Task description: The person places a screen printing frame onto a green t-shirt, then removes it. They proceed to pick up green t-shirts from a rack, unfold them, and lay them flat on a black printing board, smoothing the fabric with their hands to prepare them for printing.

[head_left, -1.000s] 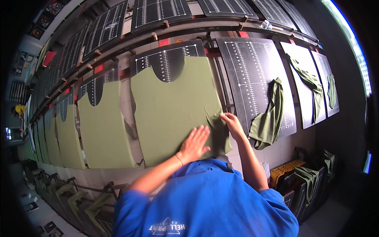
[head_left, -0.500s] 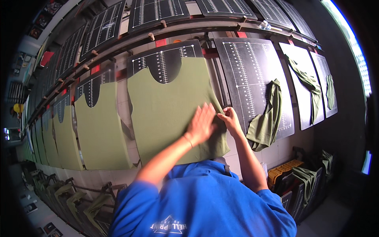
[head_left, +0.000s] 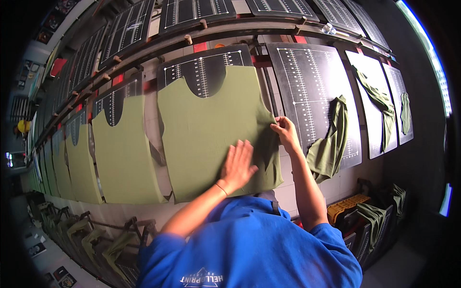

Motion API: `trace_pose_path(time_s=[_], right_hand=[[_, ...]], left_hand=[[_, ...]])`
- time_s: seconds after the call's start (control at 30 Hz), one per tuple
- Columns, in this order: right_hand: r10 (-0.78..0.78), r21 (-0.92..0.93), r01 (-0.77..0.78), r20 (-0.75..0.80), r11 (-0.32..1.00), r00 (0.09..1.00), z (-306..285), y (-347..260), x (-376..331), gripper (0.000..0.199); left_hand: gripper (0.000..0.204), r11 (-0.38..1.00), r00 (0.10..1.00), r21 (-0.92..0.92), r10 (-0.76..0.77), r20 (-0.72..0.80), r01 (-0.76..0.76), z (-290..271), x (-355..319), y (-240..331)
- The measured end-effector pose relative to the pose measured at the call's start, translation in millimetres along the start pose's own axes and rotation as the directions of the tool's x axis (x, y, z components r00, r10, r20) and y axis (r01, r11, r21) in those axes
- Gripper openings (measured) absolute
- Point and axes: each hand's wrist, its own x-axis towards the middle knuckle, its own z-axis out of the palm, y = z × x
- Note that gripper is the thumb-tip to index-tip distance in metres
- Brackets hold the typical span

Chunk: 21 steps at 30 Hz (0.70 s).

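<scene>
An olive-green cut shirt panel (head_left: 201, 129) with a scooped neckline lies spread over a black board (head_left: 168, 72) with white ruler marks. My left hand (head_left: 238, 165) rests flat on the lower right part of the panel, fingers stretched and a thin band at the wrist. At the panel's right edge, near the armhole, my right hand (head_left: 286, 133) pinches the fabric edge between thumb and fingers. Small creases run along that edge. The board's lower part is hidden under the cloth.
Right of me, another marked board (head_left: 307, 86) carries a crumpled green fabric piece (head_left: 331, 144). More boards with green panels (head_left: 126, 153) run off to the left. A rail with pegs (head_left: 188, 39) crosses behind. Lower right stands a yellow crate (head_left: 346, 205).
My left hand has slid down and slightly left across the panel. My right hand has moved up along the right edge, still pinching it. The view has shifted slightly.
</scene>
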Motion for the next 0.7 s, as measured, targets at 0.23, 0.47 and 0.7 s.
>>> trace_pose_path(time_s=[0.23, 0.47, 0.7], right_hand=[[-0.061, -0.085, 0.061, 0.003, 0.995, 0.998, -8, 12, -1, 0.012], [-0.220, -0.468, 0.133, -0.136, 0.873, 0.966, 6, 18, -3, 0.024], [0.220, -0.239, -0.209, 0.022, 0.948, 0.975, -18, 60, -114, 0.040]], left_hand=[[0.073, 0.942, 0.858, -0.318, 0.248, 0.449, -0.106, -20, 18, 29], [0.071, 0.997, 0.978, -0.019, 0.066, -0.200, -0.071, 3, 162, -82], [0.070, 0.986, 0.977, -0.004, 0.163, -0.135, -0.165, 16, 168, -48]])
